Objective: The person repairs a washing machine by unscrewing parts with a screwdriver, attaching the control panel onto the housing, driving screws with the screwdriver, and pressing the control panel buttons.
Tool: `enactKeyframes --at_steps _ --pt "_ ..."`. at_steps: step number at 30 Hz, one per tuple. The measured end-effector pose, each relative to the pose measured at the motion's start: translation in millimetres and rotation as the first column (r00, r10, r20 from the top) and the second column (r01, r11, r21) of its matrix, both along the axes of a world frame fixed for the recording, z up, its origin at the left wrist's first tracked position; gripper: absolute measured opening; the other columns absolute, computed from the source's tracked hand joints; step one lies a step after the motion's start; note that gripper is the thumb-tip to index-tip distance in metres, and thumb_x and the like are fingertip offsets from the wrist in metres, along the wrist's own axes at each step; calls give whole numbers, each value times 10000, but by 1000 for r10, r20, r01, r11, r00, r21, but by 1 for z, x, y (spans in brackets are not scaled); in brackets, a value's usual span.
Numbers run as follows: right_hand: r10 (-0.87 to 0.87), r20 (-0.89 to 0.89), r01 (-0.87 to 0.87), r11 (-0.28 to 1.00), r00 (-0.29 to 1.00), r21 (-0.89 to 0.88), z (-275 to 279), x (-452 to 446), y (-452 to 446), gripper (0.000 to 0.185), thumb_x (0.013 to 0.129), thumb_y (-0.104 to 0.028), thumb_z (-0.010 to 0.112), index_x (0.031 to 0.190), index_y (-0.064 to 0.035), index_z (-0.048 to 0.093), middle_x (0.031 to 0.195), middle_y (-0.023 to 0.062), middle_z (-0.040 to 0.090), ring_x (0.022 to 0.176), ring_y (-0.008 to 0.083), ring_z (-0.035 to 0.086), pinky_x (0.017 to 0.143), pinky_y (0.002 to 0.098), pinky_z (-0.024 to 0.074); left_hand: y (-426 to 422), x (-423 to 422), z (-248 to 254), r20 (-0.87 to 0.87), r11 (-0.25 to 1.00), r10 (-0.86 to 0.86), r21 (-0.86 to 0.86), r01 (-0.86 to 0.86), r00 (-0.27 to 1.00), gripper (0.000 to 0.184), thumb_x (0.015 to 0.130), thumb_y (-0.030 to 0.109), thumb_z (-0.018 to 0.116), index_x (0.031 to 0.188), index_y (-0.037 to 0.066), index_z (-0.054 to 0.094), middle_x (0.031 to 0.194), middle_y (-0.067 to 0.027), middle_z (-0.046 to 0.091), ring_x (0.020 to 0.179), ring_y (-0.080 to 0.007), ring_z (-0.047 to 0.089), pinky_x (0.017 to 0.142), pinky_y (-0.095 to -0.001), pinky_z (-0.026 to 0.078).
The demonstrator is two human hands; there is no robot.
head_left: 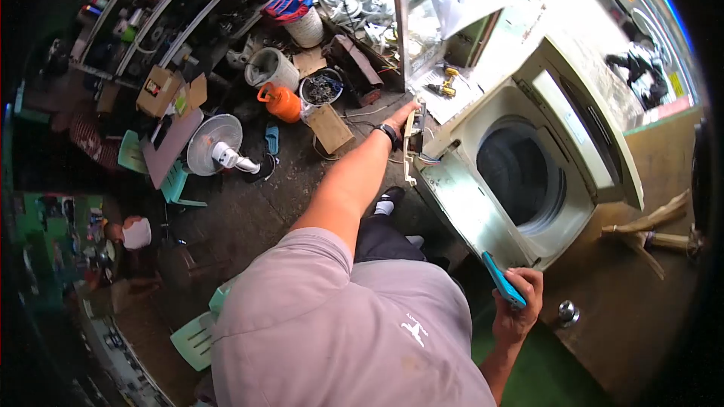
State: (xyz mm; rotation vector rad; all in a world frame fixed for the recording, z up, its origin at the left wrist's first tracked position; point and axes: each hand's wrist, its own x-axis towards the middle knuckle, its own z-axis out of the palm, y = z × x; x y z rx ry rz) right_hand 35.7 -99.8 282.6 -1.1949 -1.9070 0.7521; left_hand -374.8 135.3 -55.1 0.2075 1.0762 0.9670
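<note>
My left hand (401,116), with a dark band on its wrist, is stretched forward and closed on the end of a narrow cream panel (409,152) with dark parts on its inner side. Wires (428,159) show between that panel and the top-loading washing machine (466,200), whose lid (572,124) stands raised over the dark drum (520,169). Close to the machine's near corner, my right hand (519,307) grips a teal phone (502,280) by its lower part. The phone's screen cannot be seen.
A yellow drill (450,84) lies beyond the panel. Left of my arm are an orange gas cylinder (283,103), buckets (271,69), a cardboard piece (330,129) and a standing fan (215,145). A round metal knob (568,312) is on the brown door-like board (596,332) at right.
</note>
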Motion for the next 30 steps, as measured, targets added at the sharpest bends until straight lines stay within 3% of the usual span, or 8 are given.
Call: enactKeyframes --at_steps 4,6,8,12,15,26,27,30 --pt "-12 -11 11 995 1000 -102 -8 9 4 357 761 -32 816 1105 -59 721 1051 148 641 974 283 643 860 382 523 -16 -3 -20 99 988 71 -147 -56 993 506 704 659 757 851 188 649 773 -24 613 655 -228 547 651 -418 481" --pt "4 2 -4 992 1000 -128 -10 9 9 351 768 -33 809 1106 -62 721 1056 143 641 983 280 641 868 382 520 -22 0 -25 77 979 69 -198 -53 995 703 645 753 750 972 137 657 968 -80 626 917 -295 573 828 -486 472" --pt "2 19 1 987 1000 -159 -11 5 15 344 775 -34 802 1108 -64 721 1062 138 641 991 277 640 876 383 517 -32 3 -14 142 952 141 -292 -94 980 503 766 695 731 807 198 672 790 -30 644 754 -251 568 758 -467 495" --pt "29 62 -19 988 998 -155 -7 -13 32 365 759 -26 819 1109 -68 724 1071 135 640 977 276 644 861 377 520 -35 1 -14 159 893 160 -445 -75 974 532 778 726 717 818 197 673 812 -37 646 770 -259 566 788 -470 496" --pt "23 74 -11 989 997 -147 -3 -26 39 387 743 -26 834 1113 -75 728 1070 138 641 962 271 647 840 374 527 -37 -1 -27 242 960 122 -276 -52 963 532 799 726 720 833 195 699 824 -34 677 746 -246 609 753 -451 517" --pt "-86 59 95 980 994 -173 1 -85 51 393 727 -67 861 1100 -65 735 1045 155 649 964 286 656 847 395 537 -30 -6 -20 337 941 62 -333 58 940 483 826 660 758 889 183 715 891 -33 703 816 -241 624 817 -461 531" --pt "-92 63 102 981 994 -167 4 -92 53 382 733 -65 856 1096 -61 736 1045 157 649 966 289 660 852 397 543 -30 -4 -42 292 948 41 -314 55 956 983 703 761 788 1397 97 577 1402 -197 582 1271 -401 532 1086 -670 384" --pt "-132 54 138 981 990 -136 14 -104 56 376 734 -79 861 1089 -60 739 1037 157 646 969 291 667 858 406 558 -26 -5 -49 365 945 23 -313 99 931 707 726 722 793 1111 139 686 1137 -136 675 1072 -357 609 977 -597 473"
